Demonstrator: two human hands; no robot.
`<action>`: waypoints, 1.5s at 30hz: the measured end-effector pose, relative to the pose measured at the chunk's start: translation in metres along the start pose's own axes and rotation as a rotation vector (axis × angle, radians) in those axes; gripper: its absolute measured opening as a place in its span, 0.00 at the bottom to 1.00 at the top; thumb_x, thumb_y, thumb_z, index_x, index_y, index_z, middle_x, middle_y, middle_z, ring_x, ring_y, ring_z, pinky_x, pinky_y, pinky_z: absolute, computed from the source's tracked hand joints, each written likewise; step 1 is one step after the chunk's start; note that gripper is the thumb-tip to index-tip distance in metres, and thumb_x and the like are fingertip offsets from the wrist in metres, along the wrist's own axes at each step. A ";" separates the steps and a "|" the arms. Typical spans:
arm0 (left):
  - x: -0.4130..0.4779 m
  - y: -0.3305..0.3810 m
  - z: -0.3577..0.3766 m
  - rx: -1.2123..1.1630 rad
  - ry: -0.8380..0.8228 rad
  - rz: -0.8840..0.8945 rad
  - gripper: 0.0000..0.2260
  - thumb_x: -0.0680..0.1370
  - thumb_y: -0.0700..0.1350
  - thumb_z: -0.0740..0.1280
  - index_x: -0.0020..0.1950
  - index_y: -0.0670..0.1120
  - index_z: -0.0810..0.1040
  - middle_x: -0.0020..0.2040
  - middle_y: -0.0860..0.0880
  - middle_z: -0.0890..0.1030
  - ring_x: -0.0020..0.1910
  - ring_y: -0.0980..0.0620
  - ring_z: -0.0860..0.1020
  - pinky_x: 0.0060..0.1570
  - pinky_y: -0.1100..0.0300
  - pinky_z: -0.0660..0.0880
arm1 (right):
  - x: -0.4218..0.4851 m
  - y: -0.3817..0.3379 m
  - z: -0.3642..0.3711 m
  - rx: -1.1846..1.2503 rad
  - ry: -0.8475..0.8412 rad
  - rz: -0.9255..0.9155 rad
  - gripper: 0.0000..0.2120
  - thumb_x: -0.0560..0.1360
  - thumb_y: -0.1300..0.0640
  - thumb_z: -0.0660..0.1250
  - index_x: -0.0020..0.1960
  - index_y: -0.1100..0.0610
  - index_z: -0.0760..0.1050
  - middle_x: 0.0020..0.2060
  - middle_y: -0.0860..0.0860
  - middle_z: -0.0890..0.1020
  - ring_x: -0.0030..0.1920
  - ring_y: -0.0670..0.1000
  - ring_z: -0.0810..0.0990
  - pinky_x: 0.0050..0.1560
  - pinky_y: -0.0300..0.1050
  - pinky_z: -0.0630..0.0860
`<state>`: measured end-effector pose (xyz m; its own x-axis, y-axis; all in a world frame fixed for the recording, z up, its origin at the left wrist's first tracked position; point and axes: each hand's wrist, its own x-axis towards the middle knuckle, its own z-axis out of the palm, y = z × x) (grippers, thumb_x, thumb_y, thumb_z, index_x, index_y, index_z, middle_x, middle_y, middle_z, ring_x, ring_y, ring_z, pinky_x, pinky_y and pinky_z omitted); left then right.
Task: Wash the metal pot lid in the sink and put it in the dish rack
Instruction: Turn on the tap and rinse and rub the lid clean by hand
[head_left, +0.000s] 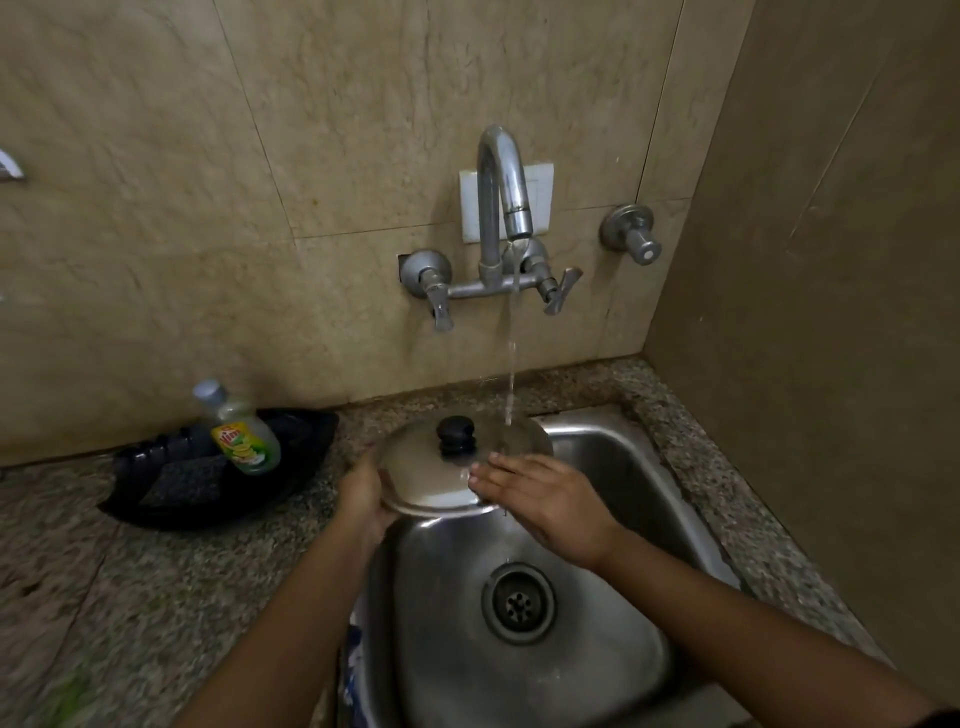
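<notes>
A round metal pot lid (421, 465) with a black knob is held over the back of the steel sink (587, 452), knob side up. My left hand (361, 493) grips its left rim from below. My right hand (545, 499) lies flat with fingers spread on the lid's right front surface. Water runs from the tap (506, 182) and lands on the lid's far right edge.
A black tray (171, 499) on the granite counter at left holds a dish soap bottle (241, 431) and a dark scrub pad (184, 480). Tap handles stick out from the tiled wall. A side wall closes the right. The sink drain (518, 603) lies below my arms. No dish rack shows.
</notes>
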<state>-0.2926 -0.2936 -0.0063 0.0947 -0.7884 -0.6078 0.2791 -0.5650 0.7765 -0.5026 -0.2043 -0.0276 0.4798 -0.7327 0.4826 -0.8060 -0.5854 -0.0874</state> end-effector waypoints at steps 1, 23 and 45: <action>0.000 0.000 -0.007 0.058 -0.073 -0.097 0.28 0.78 0.64 0.54 0.55 0.41 0.78 0.46 0.43 0.79 0.42 0.45 0.77 0.45 0.55 0.73 | 0.008 -0.001 -0.008 0.054 0.061 0.050 0.16 0.78 0.57 0.63 0.65 0.51 0.74 0.60 0.48 0.81 0.61 0.48 0.79 0.58 0.43 0.74; 0.004 -0.076 0.005 -0.003 -0.128 -0.095 0.27 0.77 0.63 0.58 0.57 0.41 0.80 0.50 0.40 0.84 0.51 0.41 0.82 0.54 0.47 0.78 | 0.020 0.020 0.074 0.114 -0.419 0.879 0.34 0.79 0.40 0.50 0.77 0.57 0.45 0.78 0.55 0.48 0.78 0.55 0.45 0.76 0.53 0.45; 0.033 -0.069 0.032 -0.047 -0.146 -0.018 0.25 0.74 0.63 0.61 0.52 0.42 0.81 0.51 0.40 0.84 0.52 0.40 0.82 0.59 0.43 0.75 | -0.017 0.009 0.054 0.043 -0.464 0.213 0.29 0.80 0.47 0.47 0.77 0.51 0.42 0.78 0.48 0.46 0.77 0.48 0.43 0.76 0.47 0.43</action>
<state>-0.3393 -0.2888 -0.0750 -0.0495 -0.8070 -0.5884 0.3243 -0.5702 0.7548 -0.4990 -0.2160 -0.0836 0.4182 -0.9083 0.0131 -0.8921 -0.4134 -0.1824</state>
